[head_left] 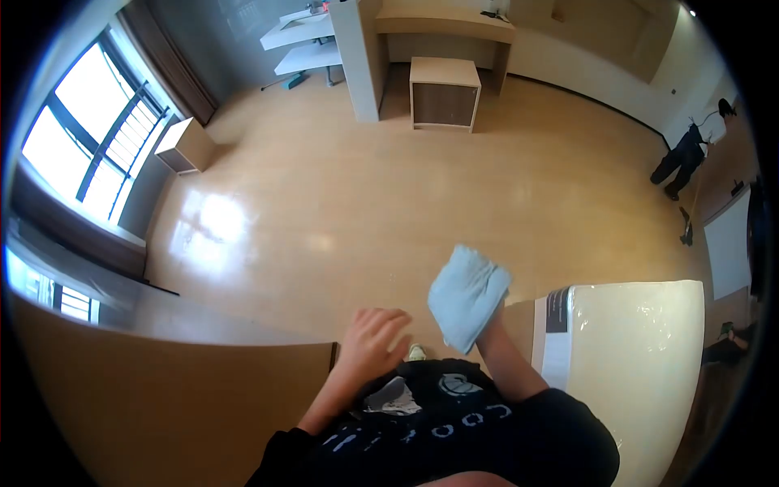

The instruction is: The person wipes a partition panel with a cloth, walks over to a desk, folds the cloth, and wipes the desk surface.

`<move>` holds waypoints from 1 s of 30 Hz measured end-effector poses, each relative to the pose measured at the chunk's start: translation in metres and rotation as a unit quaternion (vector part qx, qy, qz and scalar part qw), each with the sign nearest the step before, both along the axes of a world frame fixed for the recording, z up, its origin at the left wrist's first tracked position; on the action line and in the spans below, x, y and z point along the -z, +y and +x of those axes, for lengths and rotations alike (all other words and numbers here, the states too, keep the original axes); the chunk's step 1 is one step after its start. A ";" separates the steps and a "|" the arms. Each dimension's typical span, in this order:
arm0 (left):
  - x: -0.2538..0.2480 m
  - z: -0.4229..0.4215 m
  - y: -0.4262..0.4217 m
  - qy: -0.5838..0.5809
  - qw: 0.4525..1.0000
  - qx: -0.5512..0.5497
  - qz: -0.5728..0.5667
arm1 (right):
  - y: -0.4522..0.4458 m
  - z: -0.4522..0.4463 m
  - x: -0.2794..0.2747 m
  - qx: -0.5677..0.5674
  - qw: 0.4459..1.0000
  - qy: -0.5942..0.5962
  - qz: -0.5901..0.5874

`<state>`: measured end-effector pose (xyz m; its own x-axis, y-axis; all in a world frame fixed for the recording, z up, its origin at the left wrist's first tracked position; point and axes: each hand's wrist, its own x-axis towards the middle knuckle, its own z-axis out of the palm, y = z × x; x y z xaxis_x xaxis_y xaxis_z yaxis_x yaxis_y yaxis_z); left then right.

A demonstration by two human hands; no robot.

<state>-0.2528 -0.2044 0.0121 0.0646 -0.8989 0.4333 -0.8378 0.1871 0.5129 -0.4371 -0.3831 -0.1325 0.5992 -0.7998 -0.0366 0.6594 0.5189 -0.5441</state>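
Note:
A folded light blue cloth (pixel 466 299) is at my right hand (pixel 490 326), in front of my body. The cloth covers nearly all of the hand, so its fingers are hidden. To the left of the cloth, my left hand (pixel 375 342) is raised with its fingers apart and nothing in it. A gap separates this hand from the cloth. Below both hands are my black shirt and one light shoe (pixel 416 352) on the wooden floor (pixel 357 203).
A plastic-wrapped mattress (pixel 641 357) stands close on my right, a brown panel (pixel 178 390) on my left. Ahead are a small cabinet (pixel 444 93) and a desk (pixel 442 22). Another person (pixel 690 150) stands at the far right. A bedside cabinet (pixel 188 146) is by the window.

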 end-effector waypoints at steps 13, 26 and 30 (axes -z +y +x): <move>0.099 0.037 -0.194 0.008 0.981 0.118 0.155 | -0.180 -0.004 -0.003 0.098 0.992 0.013 0.079; -0.096 0.108 -0.669 0.201 0.848 0.356 -0.337 | -0.428 -0.073 0.010 0.295 0.948 -0.063 0.103; -0.227 0.097 -0.750 0.283 0.691 0.456 -0.485 | -0.518 -0.077 -0.040 0.306 0.386 -0.758 0.427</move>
<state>-0.1559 -0.9541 0.2393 0.0688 0.0164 0.9975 0.1375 0.9902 -0.0258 -0.5142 -0.9013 -0.0927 0.1577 -0.8926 -0.4225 0.0253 -0.4240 0.9053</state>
